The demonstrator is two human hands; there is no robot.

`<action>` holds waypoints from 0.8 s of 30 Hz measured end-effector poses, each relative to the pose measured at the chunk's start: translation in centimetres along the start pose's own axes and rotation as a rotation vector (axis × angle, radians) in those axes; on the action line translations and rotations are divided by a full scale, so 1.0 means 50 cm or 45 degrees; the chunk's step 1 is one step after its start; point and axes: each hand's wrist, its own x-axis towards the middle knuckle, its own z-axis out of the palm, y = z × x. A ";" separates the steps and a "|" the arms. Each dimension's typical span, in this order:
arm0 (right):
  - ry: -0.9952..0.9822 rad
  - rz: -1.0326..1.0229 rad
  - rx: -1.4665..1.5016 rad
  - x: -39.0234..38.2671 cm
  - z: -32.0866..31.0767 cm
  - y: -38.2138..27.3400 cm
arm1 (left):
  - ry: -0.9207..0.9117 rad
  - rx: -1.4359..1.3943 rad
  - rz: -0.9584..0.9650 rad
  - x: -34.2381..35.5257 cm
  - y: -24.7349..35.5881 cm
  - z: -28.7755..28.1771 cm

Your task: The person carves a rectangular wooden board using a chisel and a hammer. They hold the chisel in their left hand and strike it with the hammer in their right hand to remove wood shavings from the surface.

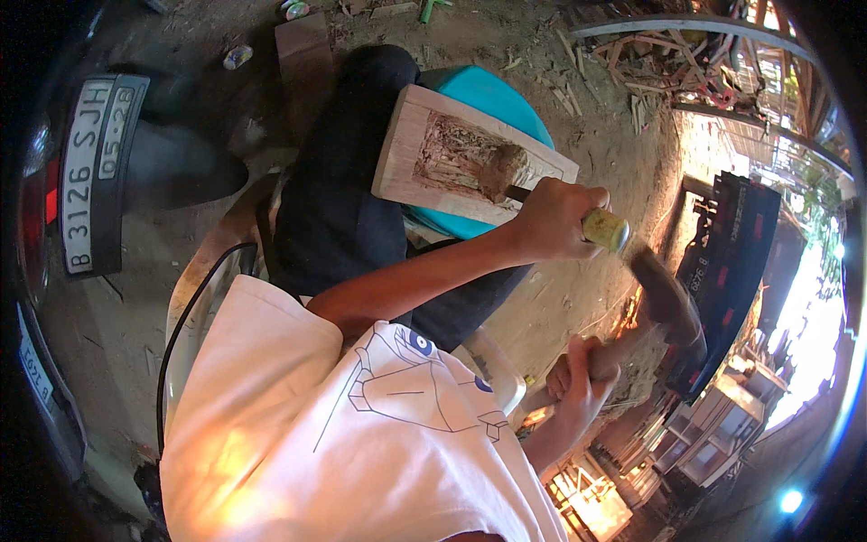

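Note:
My left hand (560, 217) is closed around the yellow-green handle of a chisel (605, 230). Its dark blade points into the hollow of a pale wooden block (397, 167), where the tip is hard to make out. That hollow is rectangular and rough, with a lump of wood at the end nearest the blade. Under the block is a teal stool or seat (492, 90). Lower right, my right hand (582, 375) grips the handle of a hammer (668, 303). The hammer head is blurred and stands a short way off the chisel handle's butt.
My dark-trousered leg (339, 172) lies beside the block. Vehicle number plates (95, 176) stand at the left, and a black bumper-like part (731, 280) at the right. Wood scraps (686, 81) litter the earth floor at the upper right. A black cable (181, 348) curves past my shirt.

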 end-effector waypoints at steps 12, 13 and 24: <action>0.018 0.074 0.233 0.013 -0.001 -0.022 | 0.058 0.011 -0.078 0.010 -0.001 -0.002; 0.138 0.013 0.314 0.000 0.000 -0.036 | 0.039 0.002 -0.088 0.007 -0.003 -0.007; -0.066 -0.140 0.191 -0.024 0.017 -0.012 | -0.127 -0.011 -0.037 -0.012 0.017 -0.009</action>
